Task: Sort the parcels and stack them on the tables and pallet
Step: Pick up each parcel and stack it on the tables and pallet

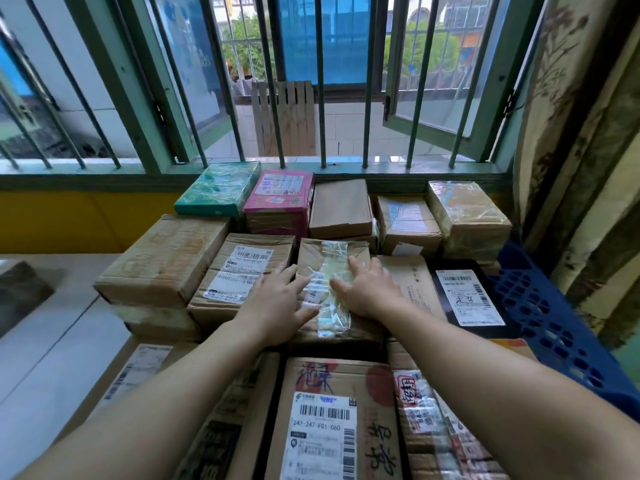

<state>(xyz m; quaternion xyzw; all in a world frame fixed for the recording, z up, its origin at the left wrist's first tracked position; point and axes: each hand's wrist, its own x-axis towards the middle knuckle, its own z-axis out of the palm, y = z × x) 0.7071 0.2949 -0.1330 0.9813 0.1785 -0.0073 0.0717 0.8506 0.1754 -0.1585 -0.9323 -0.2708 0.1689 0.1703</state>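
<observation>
A stack of cardboard parcels fills the area under the barred window. In its middle lies a brown parcel [330,268] with clear tape across its top. My left hand [273,299] rests flat on that parcel's left edge, fingers spread and partly over the labelled parcel [242,271] beside it. My right hand [367,289] presses flat on the taped parcel's right side, fingers straight. A large labelled box [332,420] sits nearest me, between my forearms.
Behind stand a teal box [218,190], a pink box [280,199] and several brown boxes. A black parcel [467,296] lies right, against a blue plastic pallet [554,327]. A curtain [571,133] hangs at the right. Tiled floor [45,334] shows left.
</observation>
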